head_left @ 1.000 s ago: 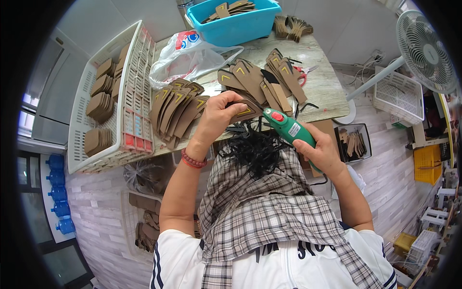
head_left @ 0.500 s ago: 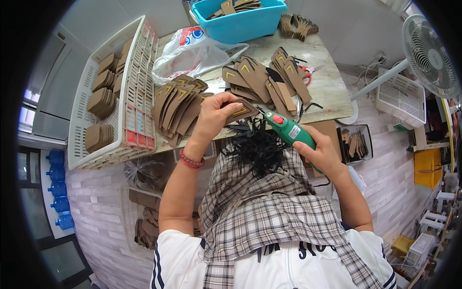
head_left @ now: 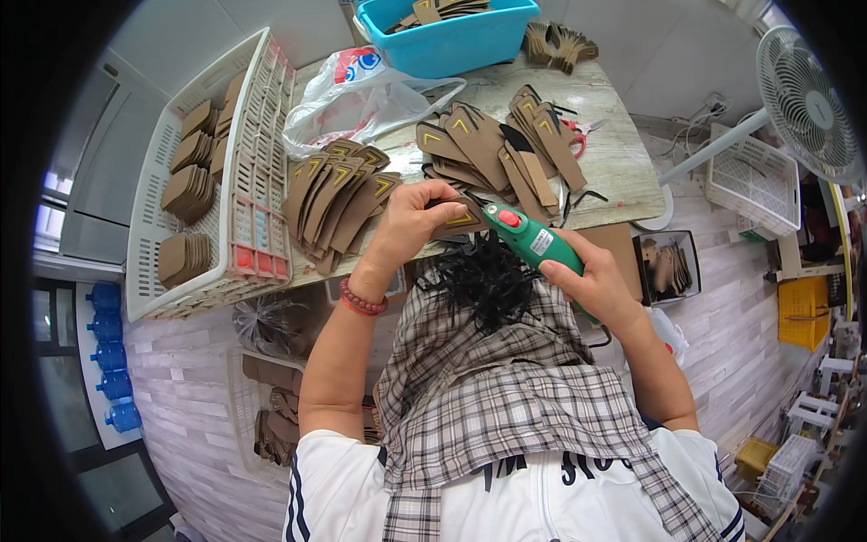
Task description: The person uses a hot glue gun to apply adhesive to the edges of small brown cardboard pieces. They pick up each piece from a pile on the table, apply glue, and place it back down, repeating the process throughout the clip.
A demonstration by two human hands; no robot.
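Observation:
Pinched in the fingers of my left hand (head_left: 411,224) is a brown flat piece (head_left: 467,219) with a dark edge and a yellow angled mark. My right hand (head_left: 596,278) is wrapped round a green handheld power cutter (head_left: 535,242) with a red button. The cutter's head meets the right end of the piece; my fingers and the tool hide the exact contact. Just below, a heap of black strips (head_left: 483,285) lies on the plaid apron (head_left: 506,397) over my lap. Similar marked pieces (head_left: 339,194) fan out beyond my left hand, and another pile (head_left: 470,149) lies farther right.
A white plastic crate (head_left: 248,194) with stacked brown pieces stands at the table's left. White plastic bag (head_left: 361,99), blue tub (head_left: 452,45) and red-handled scissors (head_left: 581,135) are on the table (head_left: 614,185). A white fan (head_left: 808,108) stands right, near a box of pieces (head_left: 666,266).
The power cutter and my right hand have shifted left, bringing the tool's head up to the brown piece. My left hand has moved slightly, keeping its pinch.

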